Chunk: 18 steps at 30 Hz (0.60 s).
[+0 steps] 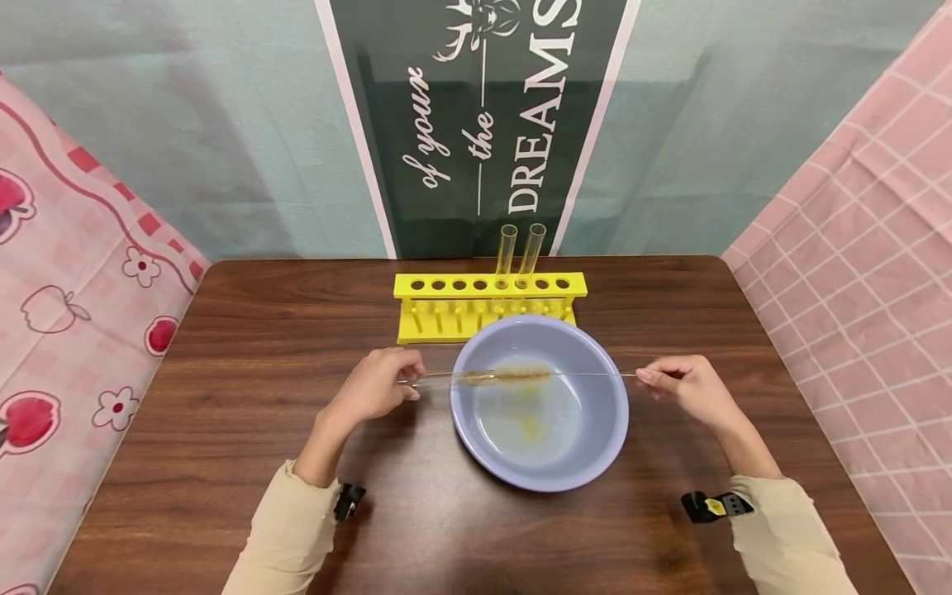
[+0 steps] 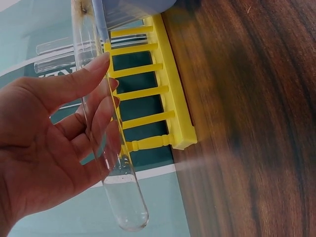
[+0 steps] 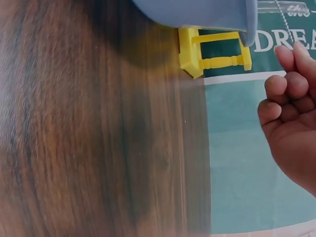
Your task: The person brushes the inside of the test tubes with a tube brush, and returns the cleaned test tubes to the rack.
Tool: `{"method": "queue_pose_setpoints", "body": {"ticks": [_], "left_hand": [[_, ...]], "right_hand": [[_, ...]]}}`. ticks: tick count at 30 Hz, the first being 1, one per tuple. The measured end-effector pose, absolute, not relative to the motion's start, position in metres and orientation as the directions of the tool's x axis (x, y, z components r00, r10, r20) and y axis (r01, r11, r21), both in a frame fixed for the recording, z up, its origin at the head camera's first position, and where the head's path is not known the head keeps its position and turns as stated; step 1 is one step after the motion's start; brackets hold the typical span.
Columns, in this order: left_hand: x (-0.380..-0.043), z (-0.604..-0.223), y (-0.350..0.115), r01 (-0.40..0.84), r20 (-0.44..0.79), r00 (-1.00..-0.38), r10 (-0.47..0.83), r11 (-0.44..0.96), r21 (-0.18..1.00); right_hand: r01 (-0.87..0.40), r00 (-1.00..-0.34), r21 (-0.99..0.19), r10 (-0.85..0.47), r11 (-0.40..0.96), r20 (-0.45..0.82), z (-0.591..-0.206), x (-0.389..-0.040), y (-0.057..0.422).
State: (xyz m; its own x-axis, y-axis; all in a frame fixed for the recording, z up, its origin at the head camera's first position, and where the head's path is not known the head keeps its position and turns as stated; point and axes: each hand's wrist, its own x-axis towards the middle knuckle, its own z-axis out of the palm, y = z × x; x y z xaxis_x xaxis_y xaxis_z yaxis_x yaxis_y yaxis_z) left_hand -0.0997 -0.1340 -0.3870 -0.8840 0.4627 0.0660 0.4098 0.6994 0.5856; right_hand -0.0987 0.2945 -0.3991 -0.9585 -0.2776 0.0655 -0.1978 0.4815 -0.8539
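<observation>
My left hand (image 1: 378, 385) grips a clear glass test tube (image 2: 126, 205) between thumb and fingers, holding it nearly level at the basin's left side. A little clear liquid shows near its rounded end in the left wrist view. At the right side, my right hand (image 1: 692, 387) pinches the thin twisted wire of a test tube brush (image 1: 524, 374). The tan bristles lie partly inside the tube's mouth and partly outside it, above a lavender basin (image 1: 613, 413). Water with yellowish patches sits in the basin.
Behind the basin stands a yellow test tube rack (image 1: 439, 285), partly hidden by the basin's rim. Two glass test tubes (image 1: 531, 254) stand upright in it. All rest on a dark wooden table (image 1: 297, 330); a printed cloth backs it, with pink cloths at both sides.
</observation>
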Motion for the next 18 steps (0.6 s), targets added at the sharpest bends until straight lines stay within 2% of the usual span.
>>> {"method": "queue_pose_setpoints", "body": {"ticks": [3,7,11,18], "left_hand": [[-0.099,-0.386,-0.134,0.405,0.06,-0.887,0.459,0.706,0.581],[-0.098,-0.386,-0.133,0.404,0.06,-0.889,0.454,0.715,0.57],[-0.097,-0.386,-0.133,0.404,0.064,-0.891,0.449,0.721,0.563],[-0.096,-0.386,-0.133,0.402,0.065,-0.892,0.447,0.721,0.564]], "right_hand": [[-0.117,-0.963,-0.896,-0.27,0.428,-0.003,-0.397,-0.1,0.296],[0.01,-0.95,-0.966,-0.299,0.257,-0.089,-0.393,-0.101,0.298],[0.157,-0.926,-0.983,-0.331,0.098,-0.181,-0.391,-0.102,0.3],[0.301,-0.886,-0.954,-0.366,0.011,-0.284,-0.388,-0.102,0.304]]}}
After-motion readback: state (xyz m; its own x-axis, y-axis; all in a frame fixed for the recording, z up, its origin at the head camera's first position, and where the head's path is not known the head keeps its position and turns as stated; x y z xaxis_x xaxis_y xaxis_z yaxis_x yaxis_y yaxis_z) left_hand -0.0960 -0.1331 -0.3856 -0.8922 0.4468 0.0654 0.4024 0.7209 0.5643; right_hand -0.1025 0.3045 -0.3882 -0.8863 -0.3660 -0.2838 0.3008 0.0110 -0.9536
